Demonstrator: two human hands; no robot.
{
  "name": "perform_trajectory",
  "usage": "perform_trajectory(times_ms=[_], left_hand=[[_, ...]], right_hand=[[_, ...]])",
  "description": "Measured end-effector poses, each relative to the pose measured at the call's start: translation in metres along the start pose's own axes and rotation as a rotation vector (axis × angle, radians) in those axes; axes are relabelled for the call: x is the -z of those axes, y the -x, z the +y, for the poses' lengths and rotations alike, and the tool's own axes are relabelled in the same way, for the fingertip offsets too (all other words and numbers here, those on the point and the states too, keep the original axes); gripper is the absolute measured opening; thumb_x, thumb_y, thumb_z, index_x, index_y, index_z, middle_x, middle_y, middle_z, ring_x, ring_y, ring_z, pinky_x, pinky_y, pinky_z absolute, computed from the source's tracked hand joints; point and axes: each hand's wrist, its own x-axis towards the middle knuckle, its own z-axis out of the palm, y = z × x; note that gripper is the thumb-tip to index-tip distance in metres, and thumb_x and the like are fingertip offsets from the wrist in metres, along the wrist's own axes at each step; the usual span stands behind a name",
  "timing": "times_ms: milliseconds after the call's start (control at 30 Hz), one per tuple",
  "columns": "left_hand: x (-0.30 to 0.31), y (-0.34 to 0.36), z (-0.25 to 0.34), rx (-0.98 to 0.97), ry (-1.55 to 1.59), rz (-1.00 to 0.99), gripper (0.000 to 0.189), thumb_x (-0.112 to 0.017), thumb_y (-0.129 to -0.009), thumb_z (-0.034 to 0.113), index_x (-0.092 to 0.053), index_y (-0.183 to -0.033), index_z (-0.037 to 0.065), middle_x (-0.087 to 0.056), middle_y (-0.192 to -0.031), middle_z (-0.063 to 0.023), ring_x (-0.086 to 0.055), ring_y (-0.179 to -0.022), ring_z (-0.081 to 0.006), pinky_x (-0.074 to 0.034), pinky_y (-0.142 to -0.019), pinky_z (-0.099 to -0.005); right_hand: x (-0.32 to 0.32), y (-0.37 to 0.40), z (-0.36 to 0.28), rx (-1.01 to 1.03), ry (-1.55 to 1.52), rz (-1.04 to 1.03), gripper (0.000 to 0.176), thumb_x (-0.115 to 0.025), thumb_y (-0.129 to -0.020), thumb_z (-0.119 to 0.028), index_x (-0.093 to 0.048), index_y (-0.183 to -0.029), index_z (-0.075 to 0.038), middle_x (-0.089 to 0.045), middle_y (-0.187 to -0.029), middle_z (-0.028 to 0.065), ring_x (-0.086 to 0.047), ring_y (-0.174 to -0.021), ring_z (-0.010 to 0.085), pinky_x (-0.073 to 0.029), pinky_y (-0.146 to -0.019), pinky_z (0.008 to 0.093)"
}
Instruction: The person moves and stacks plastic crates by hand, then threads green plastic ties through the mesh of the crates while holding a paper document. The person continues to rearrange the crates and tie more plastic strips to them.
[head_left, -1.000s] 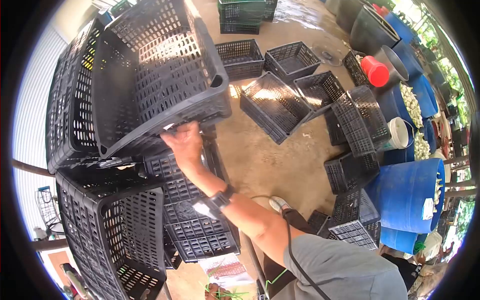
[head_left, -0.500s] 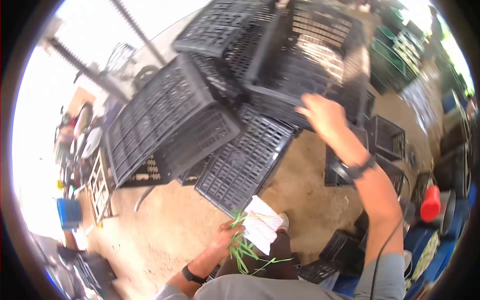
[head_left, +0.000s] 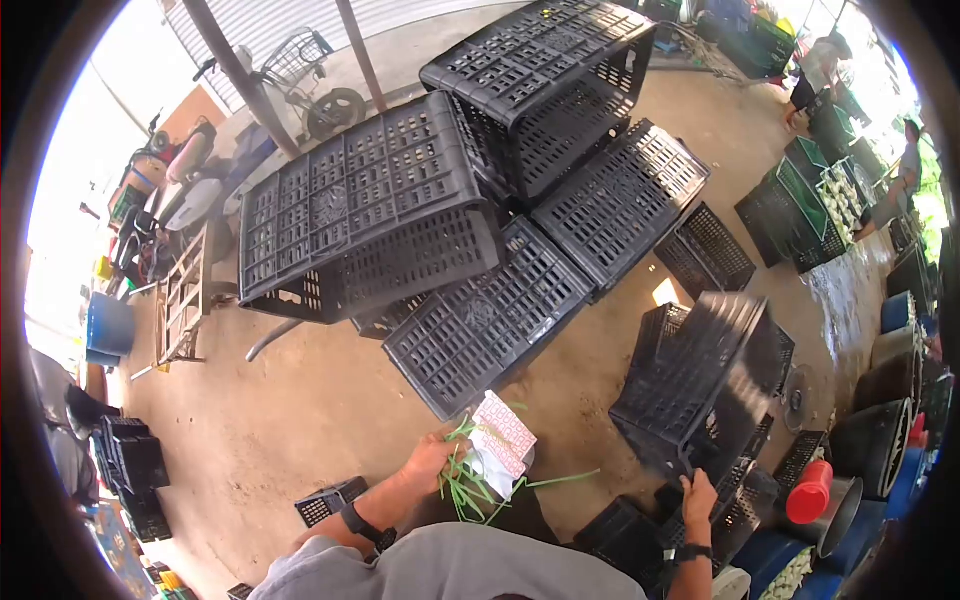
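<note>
My left hand (head_left: 430, 465) is closed around a bunch of thin green strips (head_left: 467, 492). Against them, at the same hand, is a white paper piece with a red pattern (head_left: 503, 440); whether the fingers pinch it too is partly hidden. Low on the right, my right hand (head_left: 697, 497) grips the lower rim of a large black plastic crate (head_left: 690, 375), which is tilted, its slatted walls showing. Left of that crate, a slatted black crate (head_left: 490, 315) lies near the paper, with another black crate (head_left: 622, 205) beside it.
More black crates lie stacked at upper middle, among them an overturned one (head_left: 360, 195). Green crates (head_left: 795, 215) and people stand at upper right. A red container (head_left: 810, 492) and blue barrels line the right side. A wooden frame (head_left: 185, 290) and a bicycle (head_left: 315, 85) are at left.
My right hand has moved down and right, bringing the large black crate away from the stack. The left hand still holds the green strips. The view has shifted.
</note>
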Motion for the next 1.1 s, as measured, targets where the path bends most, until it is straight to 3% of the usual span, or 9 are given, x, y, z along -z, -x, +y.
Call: perform_trajectory(times_ms=[133,200,333,500,567,633,900,1033,1100], left_hand=[[-0.01,-0.001,0.002,-0.015,-0.012,0.008,0.037,-0.054,-0.085,0.005,-0.051,-0.121,0.002,-0.05,-0.069,0.0051,-0.04,-0.045,-0.0039,-0.035,-0.038,-0.02],[-0.012,0.007,0.002,-0.053,-0.034,0.061,0.034,-0.056,-0.084,0.005,-0.052,-0.118,0.001,-0.05,-0.069,0.0038,-0.04,-0.045,-0.0043,-0.035,-0.037,-0.02],[0.0,0.024,-0.001,-0.048,0.018,0.06,0.024,-0.057,-0.082,0.005,-0.054,-0.104,-0.002,-0.047,-0.062,0.0021,-0.041,-0.045,-0.0057,-0.034,-0.038,-0.0203],[0.032,0.055,0.003,-0.172,0.197,0.197,0.016,-0.056,-0.082,0.004,-0.057,-0.097,-0.002,-0.05,-0.063,0.0008,-0.044,-0.047,-0.0054,-0.034,-0.038,-0.0199],[0.056,0.078,-0.011,-0.188,0.289,0.292,0.013,-0.056,-0.083,0.004,-0.057,-0.094,-0.001,-0.052,-0.064,0.0003,-0.045,-0.048,-0.005,-0.033,-0.038,-0.0201],[0.079,0.093,-0.012,-0.328,0.427,0.36,0.011,-0.056,-0.083,0.005,-0.058,-0.094,0.0,-0.051,-0.065,0.0003,-0.044,-0.048,-0.0051,-0.033,-0.038,-0.0208],[0.113,0.064,-0.11,-0.237,0.548,0.476,0.021,-0.056,-0.083,0.006,-0.058,-0.103,-0.001,-0.062,-0.08,-0.0066,-0.061,-0.062,-0.0141,-0.049,-0.051,-0.0261],[0.113,0.093,-0.093,-0.214,0.558,0.508,0.015,-0.057,-0.082,0.006,-0.059,-0.096,0.0,-0.059,-0.075,-0.004,-0.057,-0.06,-0.0111,-0.045,-0.049,-0.0251],[0.124,0.095,-0.102,-0.266,0.591,0.518,0.014,-0.057,-0.082,0.006,-0.058,-0.095,0.0,-0.058,-0.074,-0.0035,-0.056,-0.06,-0.0104,-0.044,-0.048,-0.0249]], right_hand=[[-0.04,-0.042,0.007,-0.315,0.19,-0.252,0.039,-0.065,-0.074,-0.01,-0.05,-0.11,-0.002,-0.054,-0.11,0.0204,-0.05,-0.106,0.0359,-0.044,-0.086,0.0423],[-0.02,-0.087,-0.062,0.257,-0.257,0.119,0.043,-0.064,-0.074,-0.008,-0.05,-0.115,-0.002,-0.051,-0.116,0.0224,-0.046,-0.114,0.0355,-0.04,-0.093,0.0414],[0.058,-0.141,-0.278,0.547,-0.866,-0.032,0.058,-0.067,-0.074,-0.005,-0.042,-0.126,0.003,-0.046,-0.125,0.0232,-0.044,-0.119,0.0347,-0.035,-0.099,0.0395],[0.11,-0.218,-0.486,0.859,-0.782,0.206,0.091,-0.078,-0.061,-0.016,-0.029,-0.135,0.005,-0.041,-0.132,0.023,-0.04,-0.123,0.0311,-0.033,-0.102,0.0366],[0.107,-0.235,-0.532,0.639,-0.855,-0.184,0.044,-0.075,-0.067,-0.014,-0.06,-0.103,0.006,-0.066,-0.091,0.0122,-0.062,-0.084,0.0198,-0.047,-0.077,0.0314],[0.071,-0.288,-0.551,0.693,-1.029,-0.036,0.026,-0.07,-0.071,-0.012,-0.064,-0.089,0.006,-0.066,-0.081,0.0083,-0.06,-0.07,0.0153,-0.048,-0.067,0.0295],[0.216,-0.106,-0.702,1.258,-0.195,0.148,0.043,-0.056,-0.072,-0.024,-0.056,-0.108,-0.001,-0.063,-0.087,0.0241,-0.059,-0.088,0.0416,-0.046,-0.076,0.0428],[0.204,-0.037,-0.798,1.641,-0.151,0.125,0.054,-0.051,-0.074,-0.023,-0.048,-0.122,-0.001,-0.061,-0.09,0.0276,-0.059,-0.086,0.0414,-0.045,-0.078,0.0451],[0.158,-0.008,-0.854,1.748,-0.064,0.137,0.036,-0.05,-0.075,-0.021,-0.052,-0.104,0.0,-0.06,-0.082,0.0271,-0.059,-0.083,0.0417,-0.044,-0.074,0.0472]])
